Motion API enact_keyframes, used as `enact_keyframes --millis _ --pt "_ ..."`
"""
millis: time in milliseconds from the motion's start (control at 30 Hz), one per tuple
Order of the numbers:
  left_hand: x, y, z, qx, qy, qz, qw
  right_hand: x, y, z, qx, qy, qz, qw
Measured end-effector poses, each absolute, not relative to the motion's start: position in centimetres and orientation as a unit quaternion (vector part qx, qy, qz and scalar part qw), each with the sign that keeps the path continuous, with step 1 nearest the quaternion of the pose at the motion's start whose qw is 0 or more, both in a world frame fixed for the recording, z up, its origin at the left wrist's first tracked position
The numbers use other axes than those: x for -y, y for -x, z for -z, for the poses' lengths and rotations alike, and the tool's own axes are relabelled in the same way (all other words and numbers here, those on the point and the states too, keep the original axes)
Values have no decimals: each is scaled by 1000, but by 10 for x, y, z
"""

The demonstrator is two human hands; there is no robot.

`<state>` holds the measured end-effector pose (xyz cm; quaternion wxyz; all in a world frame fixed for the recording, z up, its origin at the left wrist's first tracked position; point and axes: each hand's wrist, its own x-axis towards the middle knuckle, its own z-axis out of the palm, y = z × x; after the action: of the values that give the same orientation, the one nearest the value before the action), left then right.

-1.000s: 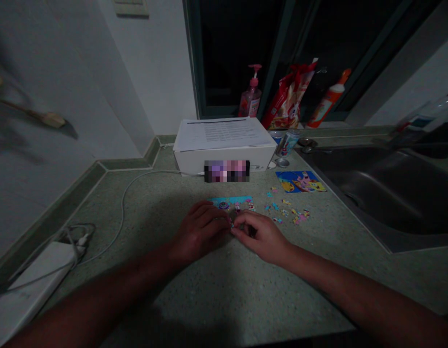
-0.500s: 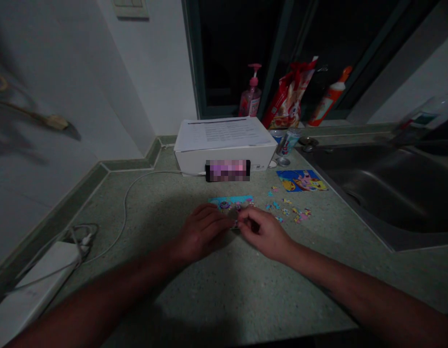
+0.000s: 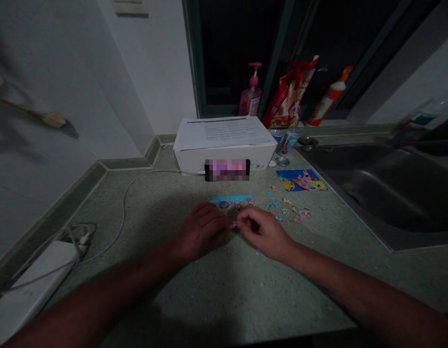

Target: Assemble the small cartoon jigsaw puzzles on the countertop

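My left hand (image 3: 202, 231) and my right hand (image 3: 263, 231) meet at the middle of a speckled green counter (image 3: 224, 290). Both pinch a small pink jigsaw piece (image 3: 234, 224) between their fingertips. Just behind the hands lies a partly joined strip of puzzle (image 3: 231, 200) with a blue edge. Several loose puzzle pieces (image 3: 289, 211) are scattered to the right of it. A colourful cartoon picture card (image 3: 301, 180) lies flat further back on the right.
A white box (image 3: 224, 145) topped with a printed sheet stands behind the puzzle, a phone (image 3: 227, 170) leaning on it with a white cable (image 3: 125, 203). A steel sink (image 3: 383, 188) lies right. Pump bottle (image 3: 250, 94), red bag (image 3: 291, 94), small can (image 3: 288, 141) stand behind. A white power strip (image 3: 31, 280) lies left.
The hands stay together over the same spot; the right hand's fingers have shifted slightly left and forward on the small piece. Nothing else has moved.
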<state>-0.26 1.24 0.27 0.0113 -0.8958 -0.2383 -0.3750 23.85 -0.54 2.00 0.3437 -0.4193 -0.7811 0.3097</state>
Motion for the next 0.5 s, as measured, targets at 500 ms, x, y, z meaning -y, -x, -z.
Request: enact_keyframes --millis 500 --pt "-9 1 -10 236 888 394 11 7 -236 -20 776 415 -326 345"
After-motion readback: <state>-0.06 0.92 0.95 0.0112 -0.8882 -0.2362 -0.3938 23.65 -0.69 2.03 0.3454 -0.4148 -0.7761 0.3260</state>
